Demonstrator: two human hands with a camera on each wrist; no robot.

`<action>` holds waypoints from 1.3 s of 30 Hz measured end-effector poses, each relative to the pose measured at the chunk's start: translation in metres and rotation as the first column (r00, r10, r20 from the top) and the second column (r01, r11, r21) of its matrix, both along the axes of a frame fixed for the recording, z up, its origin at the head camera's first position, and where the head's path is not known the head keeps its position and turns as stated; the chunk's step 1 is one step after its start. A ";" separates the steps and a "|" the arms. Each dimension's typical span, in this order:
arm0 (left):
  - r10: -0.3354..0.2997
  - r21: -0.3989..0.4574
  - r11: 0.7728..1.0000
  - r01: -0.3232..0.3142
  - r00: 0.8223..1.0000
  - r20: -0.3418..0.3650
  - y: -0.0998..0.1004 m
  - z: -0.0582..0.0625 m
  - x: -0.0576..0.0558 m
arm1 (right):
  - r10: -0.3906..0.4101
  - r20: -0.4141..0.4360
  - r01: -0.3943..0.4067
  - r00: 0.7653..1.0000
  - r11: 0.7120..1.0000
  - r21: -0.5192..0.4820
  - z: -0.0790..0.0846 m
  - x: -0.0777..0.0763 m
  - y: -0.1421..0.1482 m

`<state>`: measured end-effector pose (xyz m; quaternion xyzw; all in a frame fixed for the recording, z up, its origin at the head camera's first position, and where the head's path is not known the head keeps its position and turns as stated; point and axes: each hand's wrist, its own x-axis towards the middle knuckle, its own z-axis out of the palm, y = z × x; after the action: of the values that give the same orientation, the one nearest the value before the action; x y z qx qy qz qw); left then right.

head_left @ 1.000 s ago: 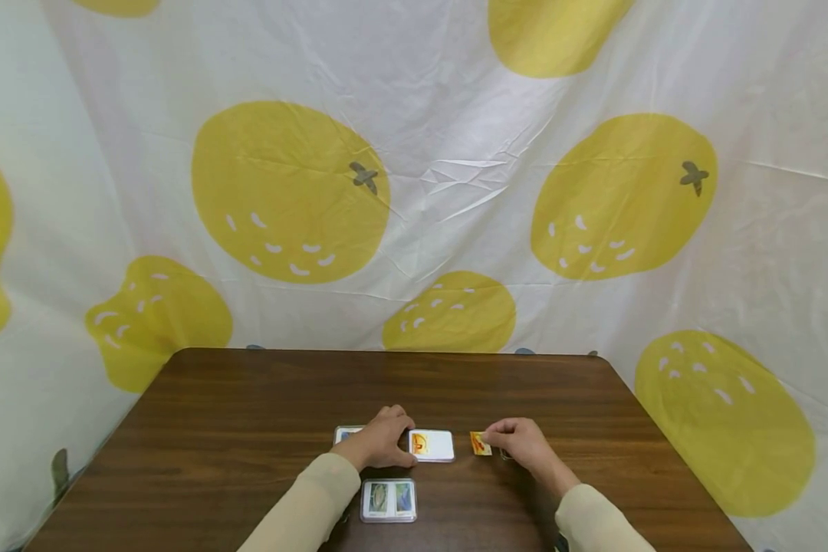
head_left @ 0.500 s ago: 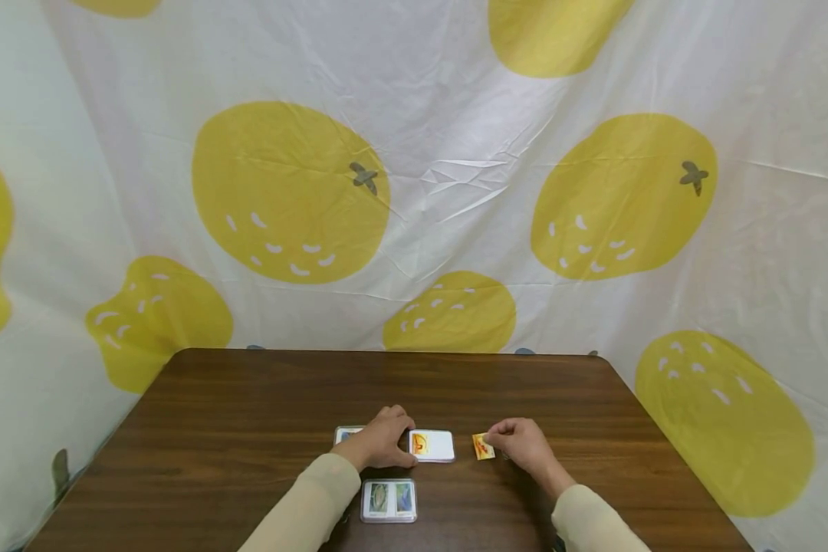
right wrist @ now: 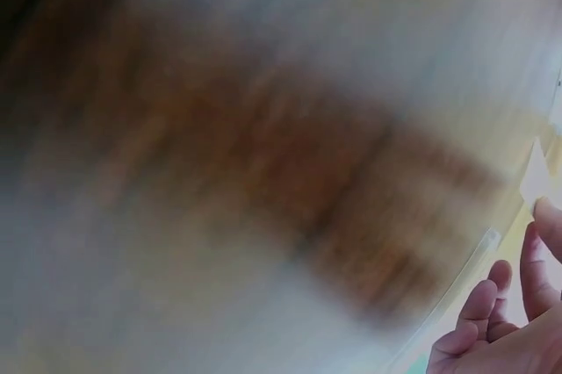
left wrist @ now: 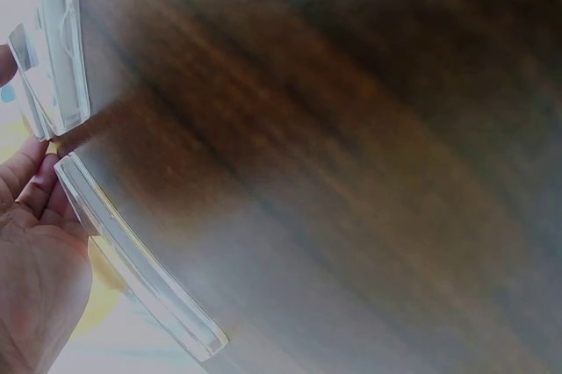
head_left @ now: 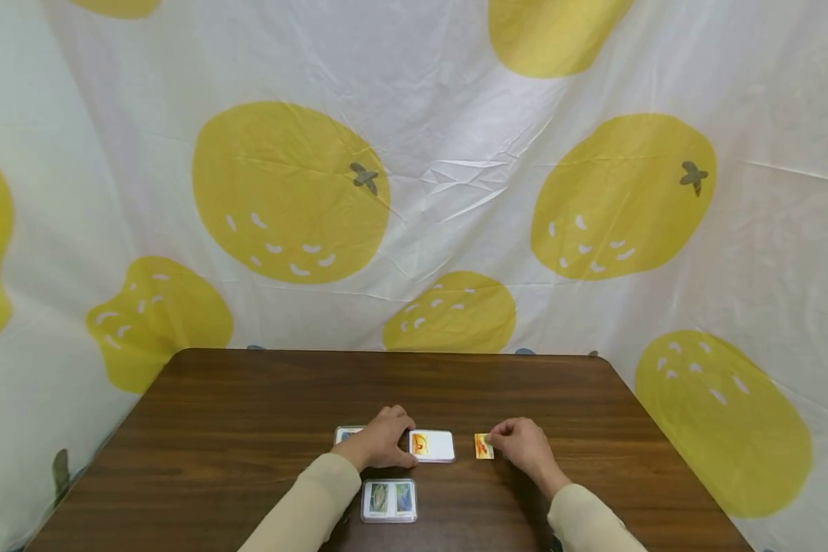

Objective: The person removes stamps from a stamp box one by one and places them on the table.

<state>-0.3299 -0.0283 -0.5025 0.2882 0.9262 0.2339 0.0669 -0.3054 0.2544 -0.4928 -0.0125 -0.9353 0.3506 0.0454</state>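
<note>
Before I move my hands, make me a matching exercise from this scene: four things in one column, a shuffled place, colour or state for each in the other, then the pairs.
1. left hand
2. small card
3. nearest case
4. table

A. shows two pictures side by side
B. dark brown
C. at the half-white case's left end
D. pinched by the right hand

Pairs: 1-C, 2-D, 3-A, 4-B

Leftmost case (head_left: 346,434) is partly hidden by the left hand (head_left: 382,443), card (head_left: 483,450) too small to read, table (right wrist: 263,146) blurred in both wrist views.
</note>
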 end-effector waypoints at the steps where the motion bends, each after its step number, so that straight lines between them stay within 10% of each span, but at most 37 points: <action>1: 0.001 0.000 1.000 -0.001 1.000 0.004 0.000 0.000 0.000 | -0.002 0.002 0.002 1.000 1.000 0.008 0.000 0.000 0.000; 39: -0.001 0.008 1.000 0.001 1.000 0.016 0.000 0.001 0.001 | -0.015 0.005 0.015 1.000 0.994 0.105 0.007 0.000 -0.007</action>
<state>-0.3286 -0.0283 -0.5015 0.2870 0.9244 0.2401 0.0734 -0.3057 0.2470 -0.4854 -0.0181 -0.9524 0.3007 0.0461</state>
